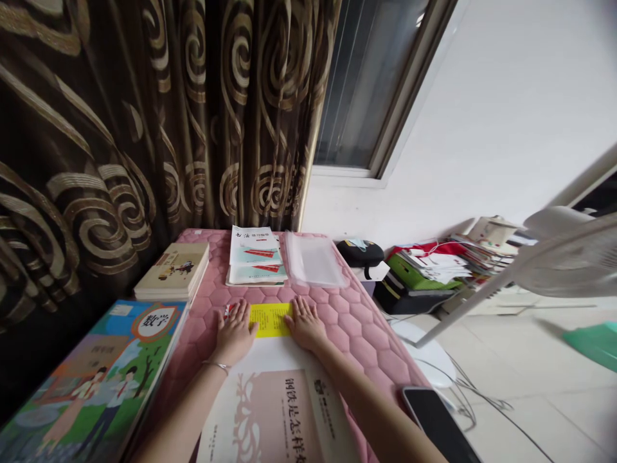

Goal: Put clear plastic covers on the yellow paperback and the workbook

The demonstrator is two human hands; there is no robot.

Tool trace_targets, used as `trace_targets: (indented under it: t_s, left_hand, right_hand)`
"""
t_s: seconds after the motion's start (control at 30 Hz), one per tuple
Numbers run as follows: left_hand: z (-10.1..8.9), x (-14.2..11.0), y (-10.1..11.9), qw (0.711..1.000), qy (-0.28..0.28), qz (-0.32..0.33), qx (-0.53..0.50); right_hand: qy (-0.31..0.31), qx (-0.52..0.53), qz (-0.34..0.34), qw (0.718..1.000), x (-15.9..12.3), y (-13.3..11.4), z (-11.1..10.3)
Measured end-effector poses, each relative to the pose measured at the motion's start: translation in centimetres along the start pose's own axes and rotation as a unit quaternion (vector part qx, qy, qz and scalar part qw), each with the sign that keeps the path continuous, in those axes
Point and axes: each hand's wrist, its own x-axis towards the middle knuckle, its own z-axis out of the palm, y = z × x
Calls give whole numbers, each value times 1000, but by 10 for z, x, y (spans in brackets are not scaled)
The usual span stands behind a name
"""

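Observation:
A book with a pale pink and cream cover (270, 411) lies on the pink quilted surface (354, 321) close in front of me. Past its far edge is a white strip, then a yellow printed panel (270, 321); I cannot tell whether this is a cover flap or a separate sheet. My left hand (236, 331) rests flat on the panel's left end, fingers stretched forward, a thin bracelet on the wrist. On the right end lies my right hand (307, 326), also flat with fingers extended. Both thumbs point inward. Neither hand grips anything.
To the left are a large illustrated textbook (96, 379) and a beige book stack (173, 270). Farther back lie white booklets (255, 254) beside clear plastic covers (315, 260). A phone (438, 421) is at the right edge. A fan (569, 257) stands on the floor with cables.

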Motion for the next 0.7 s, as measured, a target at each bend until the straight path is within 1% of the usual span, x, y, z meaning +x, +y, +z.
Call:
trace_targets:
  t_s: [0.13, 0.23, 0.3, 0.37, 0.4, 0.43, 0.47, 0.5, 0.57, 0.63, 0.7]
  left_hand:
    - [-2, -5, -18, 999, -17, -29, 14]
    - [-4, -9, -31, 997, -5, -62, 38]
    - [-9, -9, -28, 991, 8, -114, 63]
    - [-16, -5, -11, 984, 17, -161, 75]
    - [-18, -1, 2, 986, 17, -154, 67]
    - [-20, 2, 17, 992, 20, -115, 42]
    - [-20, 6, 32, 998, 22, -51, 0]
    - [-18, 9, 47, 999, 1, 3, -40]
    - [-9, 14, 69, 996, -19, 57, -60]
    - [2, 15, 77, 994, -34, 79, -66]
    - [11, 15, 72, 993, -38, 90, -65]
  right_hand:
    - [9, -12, 8, 1000, 1, 2, 3]
    - [6, -18, 18, 1000, 3, 1, 5]
    - [3, -20, 19, 1000, 3, 1, 6]
    - [3, -24, 19, 1000, 3, 1, 6]
    - [3, -25, 20, 999, 3, 1, 7]
    - [4, -27, 20, 999, 3, 1, 7]
    - [5, -30, 20, 999, 3, 1, 7]
    - [5, -34, 19, 999, 3, 0, 8]
    - [8, -43, 16, 999, 2, 0, 8]
    - [11, -51, 15, 999, 1, -1, 8]
    - [14, -53, 18, 998, 1, -1, 7]
